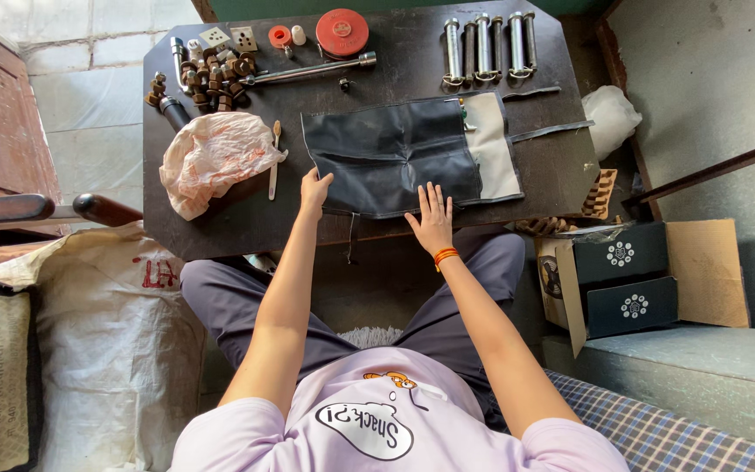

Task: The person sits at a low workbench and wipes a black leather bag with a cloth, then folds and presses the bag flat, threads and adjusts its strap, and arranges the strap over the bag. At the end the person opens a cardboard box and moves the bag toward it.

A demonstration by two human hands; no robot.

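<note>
Black tool roll (395, 153) lies unrolled mid-bench (552, 166), pockets seemingly empty; left hand (314, 192) pinching its near-left edge, right hand (432, 218) flat with fingers spread on its near edge; metal pins (487, 48) and sockets (211, 74) not yet stowed.

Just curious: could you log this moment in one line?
left hand: grips black pouch edge | right hand: flat on pouch | table: bolts, red tape measure
</note>
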